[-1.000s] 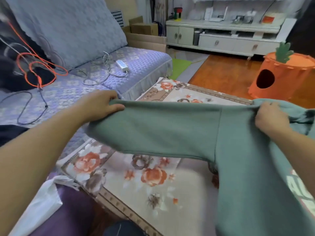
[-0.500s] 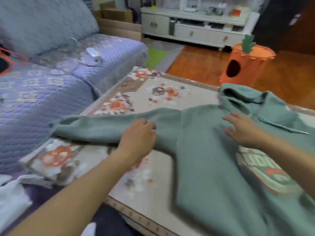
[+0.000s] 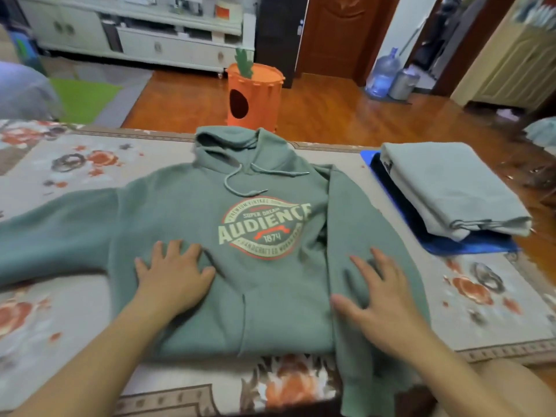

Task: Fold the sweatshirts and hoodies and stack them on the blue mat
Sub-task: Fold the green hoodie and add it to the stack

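Note:
A sage-green hoodie (image 3: 258,275) with an "AUDIENCE 1874" print lies face up on the floral table cover, hood pointing away from me. Its one sleeve stretches out to the left; the other runs straight down along the right side. My left hand (image 3: 173,273) rests flat on the hoodie's lower left front, fingers spread. My right hand (image 3: 379,299) lies flat on the right sleeve, fingers apart. To the right, a blue mat (image 3: 469,245) carries a folded grey garment (image 3: 448,188) on top of a dark folded one (image 3: 400,200).
The floral table cover (image 3: 75,167) spreads under everything. Beyond the table stand an orange carrot-shaped bin (image 3: 255,94) on the wooden floor, a white cabinet (image 3: 135,40), and a water jug (image 3: 382,73) by the door. A sofa corner (image 3: 21,88) shows at far left.
The hoodie, held up by its sleeve a second ago, now lies spread flat. Both hands let go and press flat on it. My view swung right, bringing the blue mat stack in.

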